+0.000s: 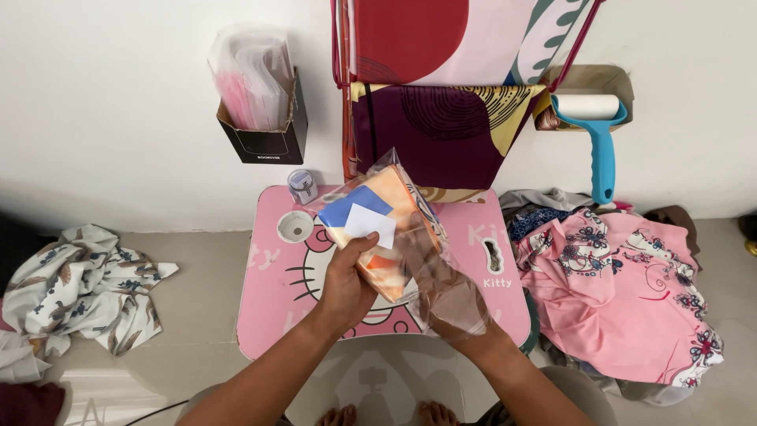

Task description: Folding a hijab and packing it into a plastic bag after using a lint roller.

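Observation:
My left hand [344, 285] grips a folded orange, blue and white cloth [377, 217] that sits inside a clear plastic bag [422, 237]. A small white card lies against the cloth near my thumb. My right hand [451, 300] is seen through the lower part of the clear bag, gripping it from behind. Both hands hold the package over a small pink lap table [268, 300] with a cartoon cat face.
A black wall box of clear bags [264, 118] hangs at upper left, patterned fabrics [441, 126] hang on a rack behind the table. A small tape roll [302, 185] stands on the table's far edge. A blue lint roller [599, 142] hangs right. Pink floral clothes [623, 276] pile right; white floral cloth [79, 284] lies left.

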